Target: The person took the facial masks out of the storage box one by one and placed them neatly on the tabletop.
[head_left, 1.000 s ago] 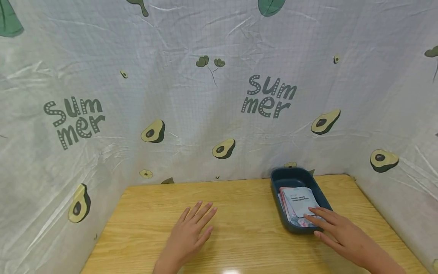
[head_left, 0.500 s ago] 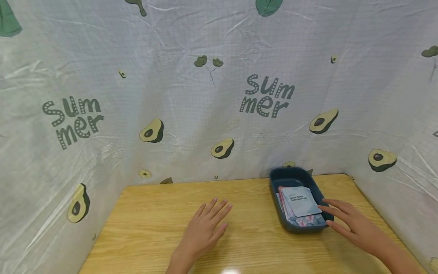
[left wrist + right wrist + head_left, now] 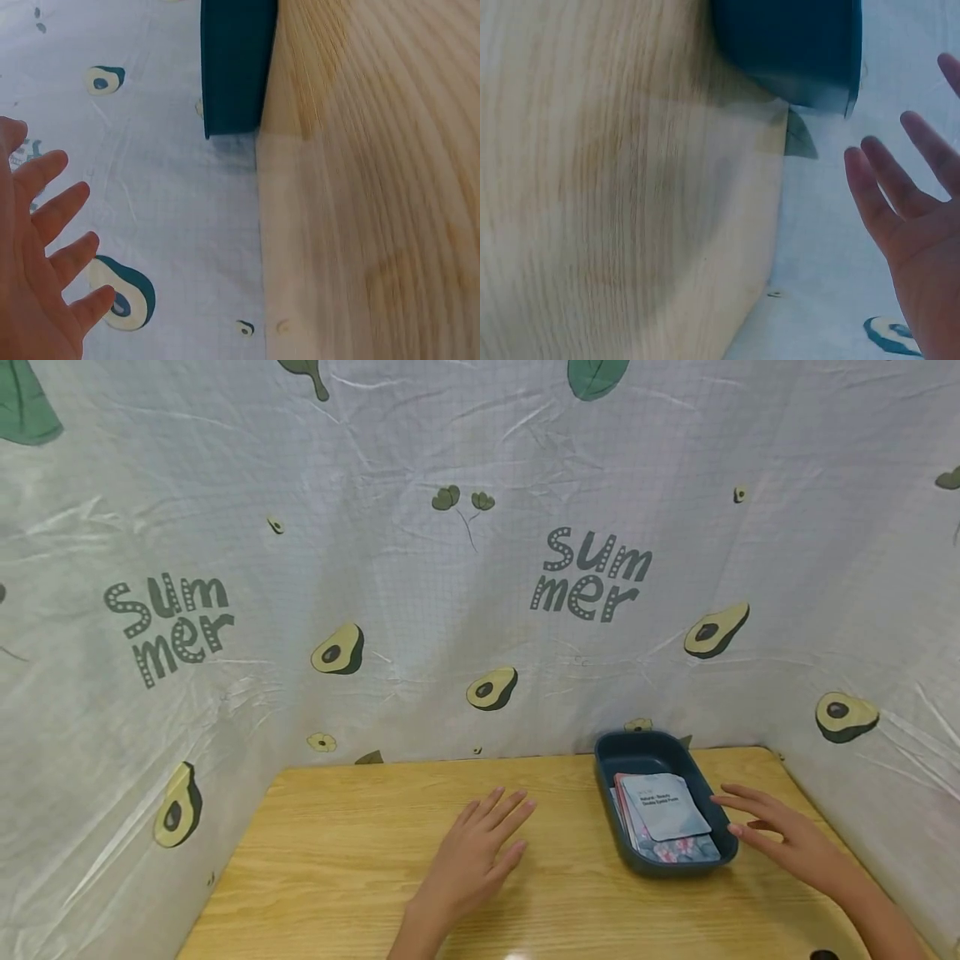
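Wooden tabletop (image 3: pixel 352 843), blue bin (image 3: pixel 643 754), just beside right grip (image 3: pixel 802 847)

Head view from above, forward-down; wrist views nearer, blue bin (image 3: pixel 238 67) in both.

Screened nook, wider room unclear: wooden table (image 3: pixel 337 843) with avocado-print sheeting (image 3: pixel 405 585) on three sides

In the head view's lower middle, the left hand (image 3: pixel 474 860) spreads its fingers, back showing; at lower right, the right hand (image 3: pixel 797 839) points leftward, fingers apart, exact bend unclear.
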Demonstrator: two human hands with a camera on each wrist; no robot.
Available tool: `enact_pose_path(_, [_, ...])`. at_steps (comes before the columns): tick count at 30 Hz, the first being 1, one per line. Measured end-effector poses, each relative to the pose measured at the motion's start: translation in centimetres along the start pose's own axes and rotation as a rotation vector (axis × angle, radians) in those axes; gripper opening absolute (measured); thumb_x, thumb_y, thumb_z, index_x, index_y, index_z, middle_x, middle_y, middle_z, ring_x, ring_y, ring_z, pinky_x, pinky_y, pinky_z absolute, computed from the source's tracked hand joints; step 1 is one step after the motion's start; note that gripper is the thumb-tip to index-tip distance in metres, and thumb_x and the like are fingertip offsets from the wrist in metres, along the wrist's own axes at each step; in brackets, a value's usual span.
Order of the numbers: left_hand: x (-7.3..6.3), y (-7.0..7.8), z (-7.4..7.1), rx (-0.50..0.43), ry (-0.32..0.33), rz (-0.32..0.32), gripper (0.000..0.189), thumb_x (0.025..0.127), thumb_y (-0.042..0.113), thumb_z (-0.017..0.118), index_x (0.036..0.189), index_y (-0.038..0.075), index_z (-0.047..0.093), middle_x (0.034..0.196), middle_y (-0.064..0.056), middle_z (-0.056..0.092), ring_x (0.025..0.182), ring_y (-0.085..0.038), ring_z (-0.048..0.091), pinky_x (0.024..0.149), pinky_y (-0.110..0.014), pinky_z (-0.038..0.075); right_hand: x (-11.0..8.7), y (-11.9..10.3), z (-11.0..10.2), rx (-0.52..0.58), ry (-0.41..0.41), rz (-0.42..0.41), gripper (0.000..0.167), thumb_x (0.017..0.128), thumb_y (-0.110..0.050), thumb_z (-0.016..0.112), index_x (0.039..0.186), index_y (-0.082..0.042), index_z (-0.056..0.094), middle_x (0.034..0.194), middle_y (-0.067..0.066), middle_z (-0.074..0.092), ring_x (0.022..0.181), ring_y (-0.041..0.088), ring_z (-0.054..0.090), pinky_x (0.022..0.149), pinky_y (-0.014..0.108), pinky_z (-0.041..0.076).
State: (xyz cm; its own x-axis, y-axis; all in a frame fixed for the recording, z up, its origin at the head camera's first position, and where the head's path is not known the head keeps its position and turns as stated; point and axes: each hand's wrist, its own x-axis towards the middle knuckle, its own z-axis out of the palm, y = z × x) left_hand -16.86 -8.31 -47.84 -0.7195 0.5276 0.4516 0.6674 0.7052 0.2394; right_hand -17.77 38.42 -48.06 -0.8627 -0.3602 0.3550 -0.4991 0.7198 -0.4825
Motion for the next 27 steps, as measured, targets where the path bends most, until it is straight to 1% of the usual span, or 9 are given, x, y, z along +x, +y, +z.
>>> enact_pose_path(2, [0.3,0.4,0.2,-0.017,-0.008,0.011,0.051,0.108,0.037,0.047,0.157,0.028,0.041,0.161,0.006,0.040,0.150,-0.024,0.033,0.115,-0.055,0.035,0.0,0.6,0.0,0.085,-0.016,0.004,0.038,0.099,-0.007,0.065,0.138,-0.008,0.063,0.147,-0.020,0.044,0.127,-0.021,0.035,0.080,0.019,0.054])
enact_pose_path(4, [0.5,0.8,0.4,-0.026,-0.012,0.026,0.051,0.108,0.036,0.048,0.157,0.028,0.042,0.160,0.006,0.041,0.149,-0.023,0.034,0.114,-0.054,0.036,0.1,1.1,0.1,0.147,-0.029,0.007,0.039,0.100,-0.005,0.062,0.139,-0.004,0.061,0.147,-0.027,0.040,0.128,-0.020,0.036,0.082,0.015,0.052])
enact_pose_path(7, [0.7,1.3,0.6,-0.023,-0.011,0.043,0.051,0.107,0.034,0.050,0.157,0.027,0.042,0.160,0.005,0.042,0.149,-0.023,0.036,0.113,-0.053,0.038,0.4,1.8,0.1,0.217,-0.051,0.030,0.040,0.102,-0.006,0.060,0.141,-0.001,0.057,0.147,-0.024,0.041,0.125,-0.019,0.041,0.085,0.013,0.049])
enact_pose_path(10, [0.9,1.7,0.8,-0.028,-0.004,0.039,0.051,0.106,0.034,0.051,0.156,0.027,0.043,0.159,0.006,0.042,0.149,-0.022,0.036,0.113,-0.052,0.038,0.5,2.5,0.2,0.306,-0.081,0.096,0.042,0.104,-0.008,0.056,0.146,0.000,0.052,0.146,-0.023,0.042,0.122,-0.015,0.048,0.086,0.014,0.049])
enact_pose_path(15, [1.5,2.3,1.3,-0.065,0.002,0.045,0.049,0.108,0.036,0.047,0.156,0.026,0.044,0.159,0.005,0.043,0.148,-0.023,0.037,0.113,-0.052,0.038,0.3,3.7,0.5,0.484,-0.139,0.217,0.046,0.108,-0.012,0.050,0.152,0.000,0.042,0.144,-0.020,0.050,0.120,-0.007,0.056,0.088,0.020,0.053])
enact_pose_path(18, [1.9,2.7,1.7,-0.081,0.016,0.067,0.048,0.109,0.037,0.043,0.156,0.026,0.044,0.158,0.004,0.045,0.146,-0.025,0.040,0.113,-0.052,0.039,0.1,4.4,1.0,0.501,-0.154,0.265,0.046,0.109,-0.016,0.050,0.153,-0.004,0.044,0.144,-0.016,0.054,0.118,-0.009,0.056,0.088,0.021,0.054])
enact_pose_path(21, [2.5,3.1,2.0,-0.075,0.042,0.087,0.046,0.110,0.038,0.040,0.154,0.025,0.047,0.157,0.005,0.046,0.146,-0.024,0.041,0.112,-0.051,0.040,-0.2,4.9,1.4,0.501,-0.160,0.272,0.046,0.109,-0.018,0.049,0.153,-0.005,0.044,0.146,-0.012,0.054,0.118,-0.009,0.055,0.089,0.022,0.053])
enact_pose_path(24, [3.1,3.5,2.4,-0.053,0.063,0.104,0.046,0.110,0.038,0.038,0.153,0.026,0.048,0.156,0.007,0.047,0.146,-0.020,0.041,0.112,-0.048,0.041,-0.2,5.3,1.7,0.503,-0.154,0.288,0.046,0.109,-0.019,0.049,0.154,-0.006,0.044,0.145,-0.016,0.053,0.118,-0.010,0.054,0.089,0.020,0.053])
enact_pose_path(27, [3.9,3.9,2.6,-0.060,0.067,0.120,0.046,0.110,0.037,0.039,0.153,0.025,0.048,0.154,0.005,0.049,0.145,-0.020,0.042,0.112,-0.046,0.041,-0.1,5.6,2.0,0.508,-0.152,0.319,0.047,0.109,-0.022,0.050,0.154,-0.008,0.045,0.142,-0.023,0.051,0.117,-0.012,0.054,0.089,0.019,0.052])
